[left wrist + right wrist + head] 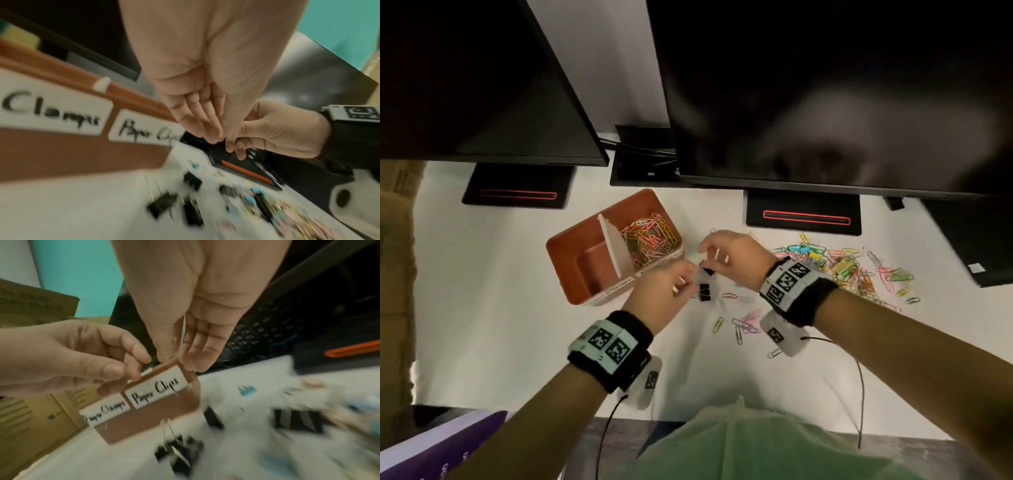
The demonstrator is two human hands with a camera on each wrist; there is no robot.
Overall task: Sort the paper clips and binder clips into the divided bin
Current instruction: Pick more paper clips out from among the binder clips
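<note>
Head view, bin (571, 250): orange, on the white desk (493, 308); a white divider (613, 243) splits it; right compartment holds coloured paper clips (650, 240), left one looks bare.
Head view, hands: left hand (661, 291) and right hand (732, 253) meet just right of the bin, above the desk, fingertips curled toward each other around a black binder clip (707, 270).
Head view, grip: which hand has the clip I cannot tell.
Head view, desk: a second binder clip (704, 292) lies below the hands; a loose clip pile (842, 270) spreads to the right, a few more near the right wrist.
Head view, back: two dark monitors (825, 96).
Left wrist view: blurred; fingers (205, 123) bent together, tips against the right hand's; nothing clearly seen between them.
Left wrist view, bin: labels read "Clamps" and "Paper Clips"; black clips lie on the desk below.
Right wrist view: blurred; fingers (197, 344) hang loosely curved, a thin wire beside the thumb; left hand's fingertips pinched together just above the bin rim.
</note>
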